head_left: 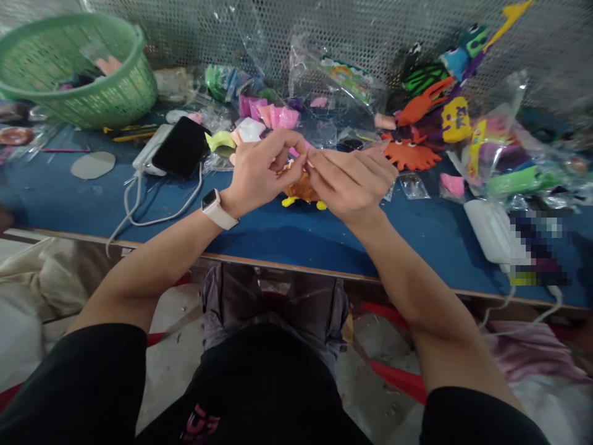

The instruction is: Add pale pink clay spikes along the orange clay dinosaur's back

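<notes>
My left hand (269,164), with a watch on its wrist, is closed in a pinch above the blue table. Its fingertips meet those of my right hand (349,179), which is pinched too, and a small piece of pink modelling clay (293,152) shows at them. Most of that piece is hidden by the fingers. Just beneath and behind both hands stands a brown clay figure (303,188) with yellow feet (288,202); its upper part is covered by my hands.
A green basket (92,102) stands at the back left. Near it lie a black phone (181,148) and a white cable (162,217). Wrapped clay packs (273,116) line the back. Right are an orange clay crab (411,153), plastic bags (504,145) and a white device (491,228).
</notes>
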Demonstrator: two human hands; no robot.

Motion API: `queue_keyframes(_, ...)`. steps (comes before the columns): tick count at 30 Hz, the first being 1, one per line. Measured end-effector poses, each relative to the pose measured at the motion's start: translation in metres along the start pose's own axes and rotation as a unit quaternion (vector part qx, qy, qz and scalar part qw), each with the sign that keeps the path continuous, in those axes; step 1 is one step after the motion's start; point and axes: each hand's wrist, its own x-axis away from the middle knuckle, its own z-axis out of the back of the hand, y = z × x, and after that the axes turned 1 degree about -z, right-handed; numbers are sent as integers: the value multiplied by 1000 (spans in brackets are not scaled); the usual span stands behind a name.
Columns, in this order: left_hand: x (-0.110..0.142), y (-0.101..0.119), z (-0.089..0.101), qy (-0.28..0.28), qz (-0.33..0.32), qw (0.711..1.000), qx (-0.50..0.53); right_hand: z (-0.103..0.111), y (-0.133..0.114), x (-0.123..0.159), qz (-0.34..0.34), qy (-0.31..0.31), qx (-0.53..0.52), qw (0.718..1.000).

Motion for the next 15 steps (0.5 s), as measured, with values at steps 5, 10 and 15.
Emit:
queue_keyframes(5,1,-2,1,0,-2,1000,-6,0,0,-1,-4,14,2,1000)
queue_keyframes(10,2,-10,1,-18,-22,999,-20,5,-2,-3,-1,-12,-2,1000)
queue_keyframes(15,2,-11,0,-25,-36,998,-39,7,-1,-3,8,-46,16,999)
